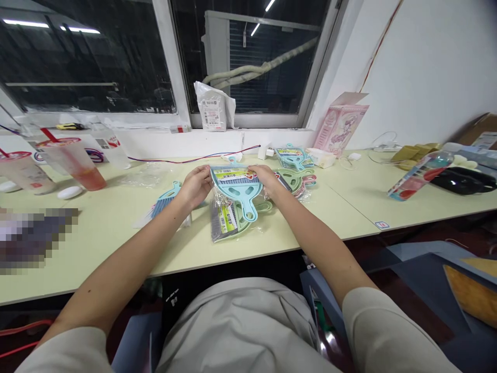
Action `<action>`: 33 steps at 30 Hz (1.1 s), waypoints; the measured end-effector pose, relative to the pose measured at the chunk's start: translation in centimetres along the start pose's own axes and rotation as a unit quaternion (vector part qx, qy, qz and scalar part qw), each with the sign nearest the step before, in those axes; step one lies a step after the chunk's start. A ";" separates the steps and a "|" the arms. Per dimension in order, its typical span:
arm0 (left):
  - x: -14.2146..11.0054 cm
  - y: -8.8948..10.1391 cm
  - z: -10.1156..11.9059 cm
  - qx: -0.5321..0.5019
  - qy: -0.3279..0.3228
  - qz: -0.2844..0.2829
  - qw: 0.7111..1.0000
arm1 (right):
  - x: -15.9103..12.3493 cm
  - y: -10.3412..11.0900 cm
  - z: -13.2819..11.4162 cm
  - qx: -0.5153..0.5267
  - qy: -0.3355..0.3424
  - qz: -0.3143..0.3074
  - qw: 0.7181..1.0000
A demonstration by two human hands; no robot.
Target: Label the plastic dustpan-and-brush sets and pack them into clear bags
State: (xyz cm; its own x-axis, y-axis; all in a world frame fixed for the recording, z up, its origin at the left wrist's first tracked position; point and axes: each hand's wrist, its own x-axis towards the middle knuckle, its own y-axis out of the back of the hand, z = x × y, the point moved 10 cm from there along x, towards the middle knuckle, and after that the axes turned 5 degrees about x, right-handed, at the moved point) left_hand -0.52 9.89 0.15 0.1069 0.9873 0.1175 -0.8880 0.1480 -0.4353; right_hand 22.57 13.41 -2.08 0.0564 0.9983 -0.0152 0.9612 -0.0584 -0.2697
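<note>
Between my two hands is a light blue mini dustpan and brush set [239,191] in clear plastic, its handle pointing toward me. My left hand [197,186] pinches its left edge, and my right hand [265,179] grips the right edge. Beneath it, on the table, lies a wrapped green dustpan set [229,223] with a dark brush, partly hidden. A blue brush set [165,201] rests left of my left hand, partly behind the forearm. More green and pink sets [297,180] lie beyond my right hand, and a stack of blue sets [293,156] sits farther back.
Drink cups [75,166] with straws stand at the left on the table [337,207]. A white package [213,108] leans on the window sill. A pink box [340,127] stands at the back right. Farther right are a bottle [419,176] and a black case [462,178].
</note>
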 end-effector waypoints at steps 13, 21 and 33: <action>-3.1 -1.5 -0.4 0.250 0.168 -0.183 0.936 | -0.7 -7.3 1.4 -0.201 -0.043 -0.345 0.916; -6.3 -0.7 -2.5 0.361 0.293 -0.263 0.845 | 2.0 -13.3 1.2 -0.554 0.142 -0.357 0.738; -9.2 -2.4 -2.6 0.408 0.314 -0.389 0.764 | -5.9 -16.1 1.6 -0.582 0.215 -0.396 0.676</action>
State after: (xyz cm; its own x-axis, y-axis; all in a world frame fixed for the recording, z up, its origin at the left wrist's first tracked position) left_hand 1.80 0.61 -2.19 0.7101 0.4896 -0.5060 -0.4024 0.8719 0.2790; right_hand 6.34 8.47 0.79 -0.7689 0.6382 0.0394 0.2823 0.2836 0.9165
